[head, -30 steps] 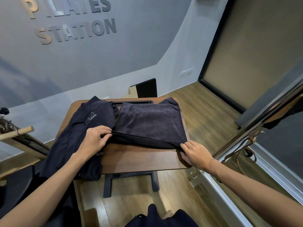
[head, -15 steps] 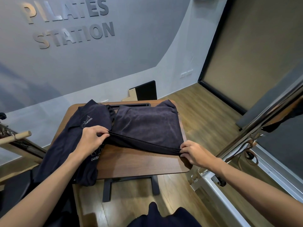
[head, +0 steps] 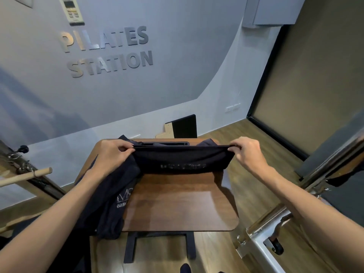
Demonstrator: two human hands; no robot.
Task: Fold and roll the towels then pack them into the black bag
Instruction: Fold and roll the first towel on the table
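Note:
A dark navy towel [head: 183, 159] lies across the far half of a small wooden table [head: 183, 203]. Its near edge is lifted and carried toward the far edge, so the underside with faint lettering shows. My left hand [head: 114, 152] pinches the raised edge at its left corner. My right hand [head: 246, 150] pinches the same edge at its right corner. A second dark towel [head: 110, 196] with a white logo lies crumpled along the table's left side and hangs over the front edge, partly under my left forearm. No black bag is in view.
A metal frame with rails and a caster [head: 275, 229] stands close on the right. A wooden dowel [head: 25, 176] on a frame juts in from the left. A black and wood board [head: 183, 128] leans on the wall behind the table. Wood floor surrounds the table.
Both hands lifted the towel's near edge from the table's middle and carried it toward the far edge, folding the towel over. The camera tilted up.

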